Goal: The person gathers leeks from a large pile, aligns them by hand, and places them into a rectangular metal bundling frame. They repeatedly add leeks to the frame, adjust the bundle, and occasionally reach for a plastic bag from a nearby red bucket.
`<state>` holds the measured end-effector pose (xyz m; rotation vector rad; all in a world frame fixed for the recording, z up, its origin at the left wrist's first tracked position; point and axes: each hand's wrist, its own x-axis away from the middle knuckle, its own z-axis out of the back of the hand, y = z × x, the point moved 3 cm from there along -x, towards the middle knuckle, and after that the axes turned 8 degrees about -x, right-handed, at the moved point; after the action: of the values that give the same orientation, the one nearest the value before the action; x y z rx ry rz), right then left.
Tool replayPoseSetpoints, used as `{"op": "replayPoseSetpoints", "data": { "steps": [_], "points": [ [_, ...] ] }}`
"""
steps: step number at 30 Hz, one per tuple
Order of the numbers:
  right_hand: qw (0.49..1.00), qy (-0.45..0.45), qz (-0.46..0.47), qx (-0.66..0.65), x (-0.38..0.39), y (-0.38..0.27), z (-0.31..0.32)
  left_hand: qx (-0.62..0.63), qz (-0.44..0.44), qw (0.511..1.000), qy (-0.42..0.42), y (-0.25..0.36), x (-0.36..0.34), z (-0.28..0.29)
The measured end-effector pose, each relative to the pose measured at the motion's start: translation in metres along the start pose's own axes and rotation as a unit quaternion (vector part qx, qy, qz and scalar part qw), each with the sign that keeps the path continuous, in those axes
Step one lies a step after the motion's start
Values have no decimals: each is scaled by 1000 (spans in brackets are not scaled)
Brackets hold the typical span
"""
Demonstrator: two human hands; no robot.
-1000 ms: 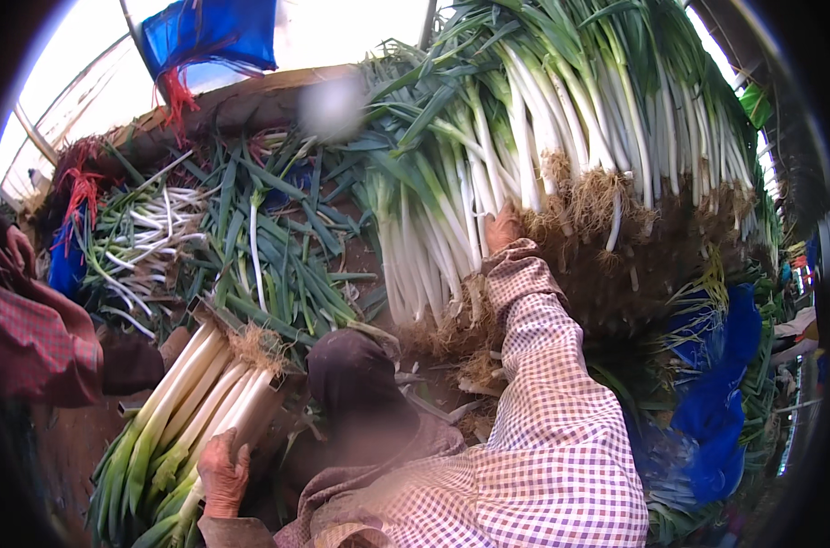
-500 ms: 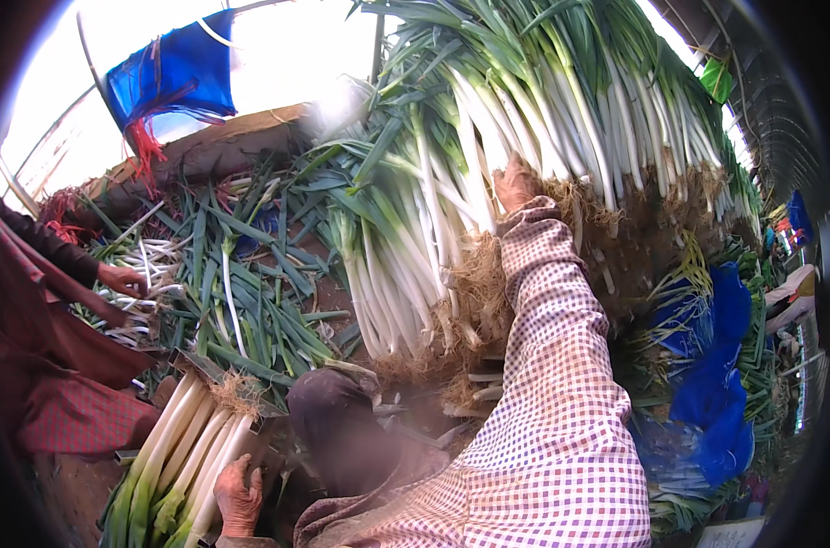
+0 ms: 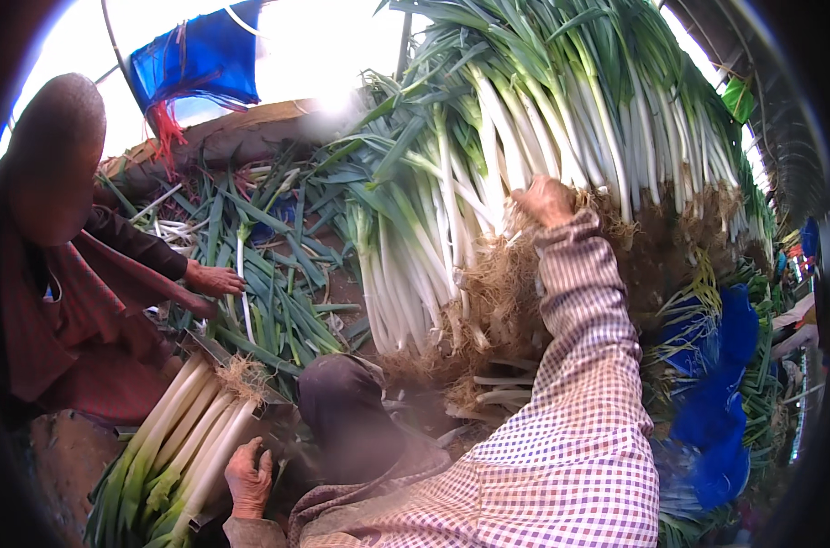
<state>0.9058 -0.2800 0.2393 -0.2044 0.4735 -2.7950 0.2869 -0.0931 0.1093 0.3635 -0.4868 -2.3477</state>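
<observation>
A large stack of leeks (image 3: pixel 488 128), with green tops, white stems and brown roots, leans across the upper right. My right hand (image 3: pixel 545 199) reaches into its root end, fingers closed round a leek stem that is partly hidden. Nearer to me, the front bundle (image 3: pixel 401 283) stands with its roots hanging to the right. At the lower left, my left hand (image 3: pixel 249 475) is loosely curled with a gap between thumb and fingers, and nothing shows in it. Just left of that hand, several leeks (image 3: pixel 191 429) lie side by side on a metal-edged holder (image 3: pixel 205 347), roots upward.
On the left sits another person (image 3: pixel 86 301), one hand (image 3: pixel 216 279) stretched over loose green leaves (image 3: pixel 278 301). My dark-covered knee (image 3: pixel 342 402) rises at centre. Blue plastic (image 3: pixel 716 411) lies at right; more blue sheeting (image 3: pixel 196 64) hangs behind an earthen ledge (image 3: pixel 232 132).
The view has shifted, so the scene sits further right. My right hand has drawn back slightly toward the roots. My left hand is a little off the leeks. The other person's hand has moved right.
</observation>
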Motion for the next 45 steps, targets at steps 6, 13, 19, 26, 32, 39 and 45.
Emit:
{"op": "replayPoseSetpoints", "data": {
  "steps": [6,13,19,26,32,39,45],
  "points": [
    [996,78,27,-36,15,32,-56,27,-7,999,-39,1,3,-15],
    [981,-104,-25,164,15,-29,-41,76,36,996,4,-6,11,-22],
    [969,-76,-12,235,9,-57,-72,57,75,995,-15,-17,24,-24],
    [996,-50,-29,62,2,-43,-69,74,74,994,34,-34,26,-15],
    [978,-129,-32,-162,117,-33,-107,212,71,973,63,-10,-6,-1],
    [950,-196,72,-231,337,-14,-134,665,210,716,-33,116,-42,9],
    [947,-223,150,-173,432,-18,-96,771,190,534,-291,181,-55,-74]
  ]
}}
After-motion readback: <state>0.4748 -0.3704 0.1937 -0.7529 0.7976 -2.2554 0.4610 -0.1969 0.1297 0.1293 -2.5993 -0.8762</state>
